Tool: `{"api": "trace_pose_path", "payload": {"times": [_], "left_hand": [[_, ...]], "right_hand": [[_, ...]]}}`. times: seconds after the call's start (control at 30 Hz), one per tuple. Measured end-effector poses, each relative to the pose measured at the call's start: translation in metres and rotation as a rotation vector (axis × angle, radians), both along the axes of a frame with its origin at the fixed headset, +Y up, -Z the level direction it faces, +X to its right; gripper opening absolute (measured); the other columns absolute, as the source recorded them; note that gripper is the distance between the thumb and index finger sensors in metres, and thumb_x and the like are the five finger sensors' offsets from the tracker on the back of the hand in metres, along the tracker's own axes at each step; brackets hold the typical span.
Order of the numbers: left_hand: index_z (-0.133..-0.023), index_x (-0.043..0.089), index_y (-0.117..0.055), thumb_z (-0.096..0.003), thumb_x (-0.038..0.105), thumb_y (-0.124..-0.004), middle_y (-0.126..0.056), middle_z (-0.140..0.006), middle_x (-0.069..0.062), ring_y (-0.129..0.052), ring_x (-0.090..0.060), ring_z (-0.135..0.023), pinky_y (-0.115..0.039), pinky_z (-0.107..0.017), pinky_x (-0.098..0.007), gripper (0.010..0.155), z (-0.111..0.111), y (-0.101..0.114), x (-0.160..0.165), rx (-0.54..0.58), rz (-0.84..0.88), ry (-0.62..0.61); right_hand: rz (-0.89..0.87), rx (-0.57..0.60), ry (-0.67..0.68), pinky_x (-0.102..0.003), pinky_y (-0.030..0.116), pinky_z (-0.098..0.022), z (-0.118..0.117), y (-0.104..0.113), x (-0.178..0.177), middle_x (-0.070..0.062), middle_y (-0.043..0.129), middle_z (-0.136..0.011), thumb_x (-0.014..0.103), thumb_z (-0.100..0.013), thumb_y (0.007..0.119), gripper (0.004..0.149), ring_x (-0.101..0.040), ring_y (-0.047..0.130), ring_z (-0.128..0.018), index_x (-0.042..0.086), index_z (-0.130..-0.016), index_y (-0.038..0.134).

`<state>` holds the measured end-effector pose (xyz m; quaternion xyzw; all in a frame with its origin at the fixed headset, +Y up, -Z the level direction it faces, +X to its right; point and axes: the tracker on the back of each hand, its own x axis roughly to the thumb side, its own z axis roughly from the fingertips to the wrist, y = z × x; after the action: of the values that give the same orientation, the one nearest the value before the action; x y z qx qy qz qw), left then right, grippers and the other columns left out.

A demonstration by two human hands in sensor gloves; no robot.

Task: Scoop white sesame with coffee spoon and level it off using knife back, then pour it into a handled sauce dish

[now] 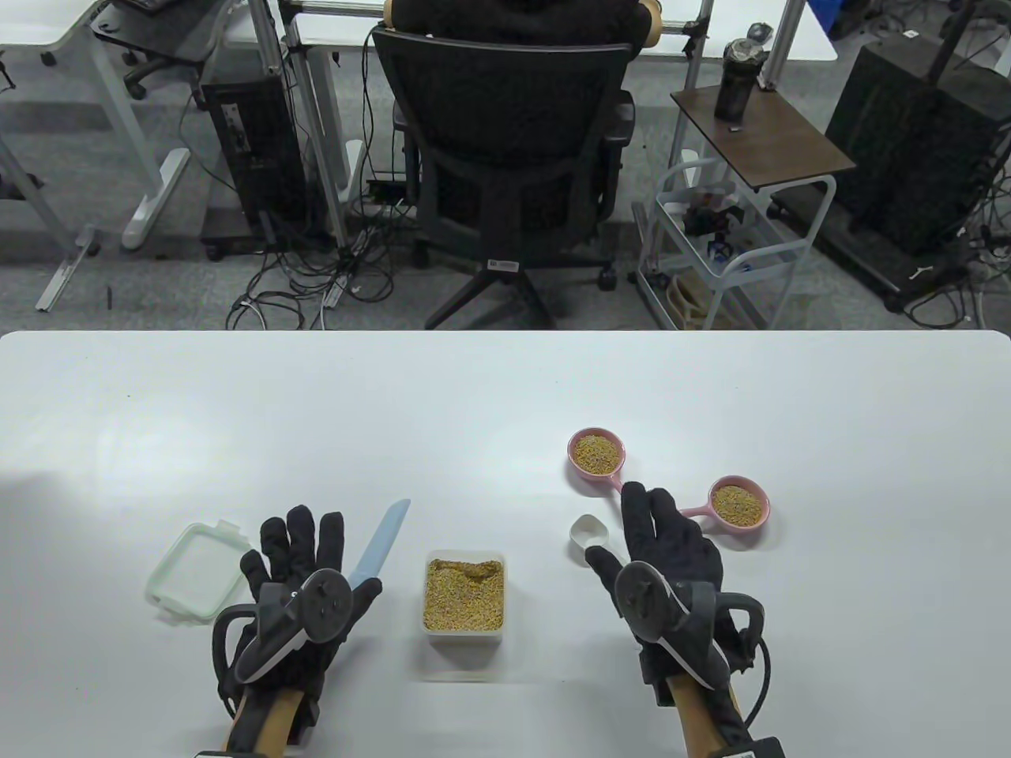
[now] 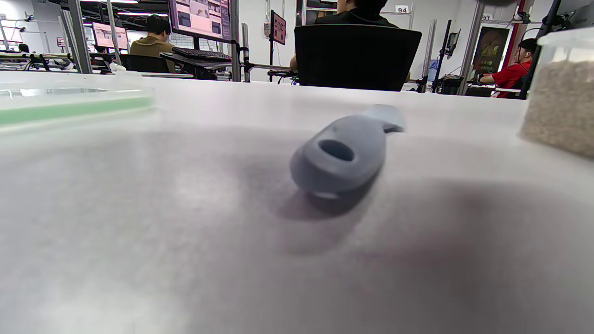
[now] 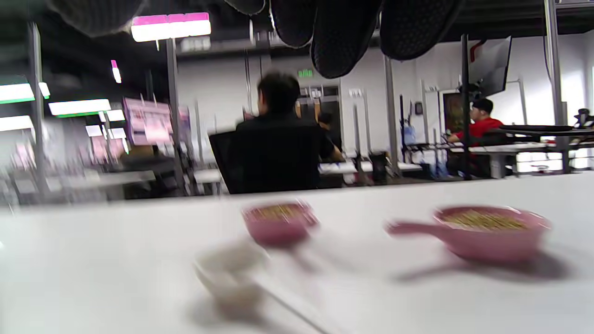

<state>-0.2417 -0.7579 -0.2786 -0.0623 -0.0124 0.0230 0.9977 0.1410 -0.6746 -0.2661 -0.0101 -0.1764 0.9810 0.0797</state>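
Two pink dishes (image 1: 598, 455) on white table (image 1: 505, 395), office chair (image 1: 513, 158) behind

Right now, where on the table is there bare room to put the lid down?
Bare: the far half beyond the knife and sauce dishes, and the left edge beside the lid. Crowded: around the sesame container, spoon and right hand.

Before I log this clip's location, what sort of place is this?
Probably a lab or shared office workspace: an office chair and a computer tower stand beyond the white table, with monitors behind.

lid (image 1: 197, 570) left, knife (image 1: 379, 545), sesame box (image 1: 464, 596) centre, two dishes (image 1: 598, 455) right
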Motion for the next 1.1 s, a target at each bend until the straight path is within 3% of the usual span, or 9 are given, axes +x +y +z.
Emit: {"api": "trace_pose_path", "payload": {"times": [0.13, 0.23, 0.3, 0.37, 0.6, 0.87, 1.1], "left_hand": [[-0.124, 0.025, -0.006, -0.0558, 0.072, -0.045, -0.005, -0.129, -0.018, -0.003, -0.050, -0.111, -0.019, -0.077, -0.068, 0.091, 0.000, -0.001, 0.001, 0.011, -0.009, -0.004], [-0.123, 0.025, -0.006, -0.0557, 0.072, -0.045, -0.004, -0.128, -0.018, -0.003, -0.050, -0.111, -0.018, -0.076, -0.067, 0.091, 0.000, -0.001, 0.001, 0.019, -0.019, -0.003], [-0.123, 0.026, -0.006, -0.0557, 0.072, -0.045, -0.003, -0.128, -0.018, -0.002, -0.050, -0.111, -0.018, -0.076, -0.068, 0.091, 0.000, -0.001, 0.001, 0.023, -0.023, 0.001], [-0.123, 0.026, -0.005, -0.0556, 0.072, -0.045, -0.002, -0.128, -0.018, -0.002, -0.050, -0.111, -0.018, -0.076, -0.068, 0.091, 0.000, -0.003, 0.000, 0.029, -0.031, 0.019], [-0.122, 0.026, -0.003, -0.0554, 0.073, -0.044, 0.001, -0.127, -0.018, 0.000, -0.051, -0.110, -0.017, -0.076, -0.068, 0.091, 0.000, -0.004, 0.003, 0.020, -0.033, 0.032], [-0.121, 0.028, 0.000, -0.0549, 0.075, -0.043, 0.005, -0.126, -0.017, 0.003, -0.051, -0.109, -0.014, -0.074, -0.070, 0.092, -0.004, 0.010, 0.005, 0.051, -0.017, 0.072], [-0.123, 0.027, -0.005, -0.0552, 0.074, -0.048, -0.004, -0.129, -0.015, -0.004, -0.050, -0.113, -0.020, -0.078, -0.069, 0.093, -0.025, 0.039, -0.044, 0.035, -0.045, 0.171]], "right_hand": [[-0.111, 0.110, 0.052, -0.063, 0.051, -0.076, 0.004, 0.007, -0.008, -0.009, 0.037, -0.127, 0.065, -0.054, 0.063, 0.078, -0.039, 0.048, -0.113, 0.033, -0.119, 0.035], [-0.119, 0.150, 0.025, -0.065, 0.041, -0.076, 0.000, -0.008, -0.010, -0.009, 0.031, -0.127, 0.064, -0.054, 0.057, 0.075, -0.039, 0.039, -0.114, 0.034, -0.119, 0.031], [-0.083, 0.103, -0.019, -0.069, 0.031, -0.074, -0.005, -0.024, -0.010, -0.011, 0.024, -0.127, 0.064, -0.055, 0.051, 0.074, -0.041, 0.029, -0.114, 0.035, -0.119, 0.026], [-0.028, -0.030, -0.048, -0.069, 0.023, -0.073, -0.011, -0.035, -0.006, -0.010, 0.014, -0.127, 0.065, -0.055, 0.046, 0.074, -0.041, 0.018, -0.113, 0.036, -0.119, 0.020], [-0.050, -0.138, -0.114, -0.070, 0.021, -0.072, -0.020, -0.059, 0.008, -0.010, 0.011, -0.126, 0.066, -0.055, 0.045, 0.075, -0.042, 0.014, -0.112, 0.036, -0.119, 0.019], [-0.018, -0.096, -0.090, -0.069, 0.020, -0.072, -0.018, -0.055, 0.003, -0.010, 0.010, -0.126, 0.066, -0.055, 0.046, 0.075, -0.041, 0.013, -0.112, 0.037, -0.118, 0.018], [-0.040, -0.150, -0.084, -0.069, 0.020, -0.073, -0.019, -0.060, 0.008, -0.010, 0.011, -0.126, 0.066, -0.055, 0.047, 0.075, -0.042, 0.014, -0.112, 0.037, -0.119, 0.019]]}}
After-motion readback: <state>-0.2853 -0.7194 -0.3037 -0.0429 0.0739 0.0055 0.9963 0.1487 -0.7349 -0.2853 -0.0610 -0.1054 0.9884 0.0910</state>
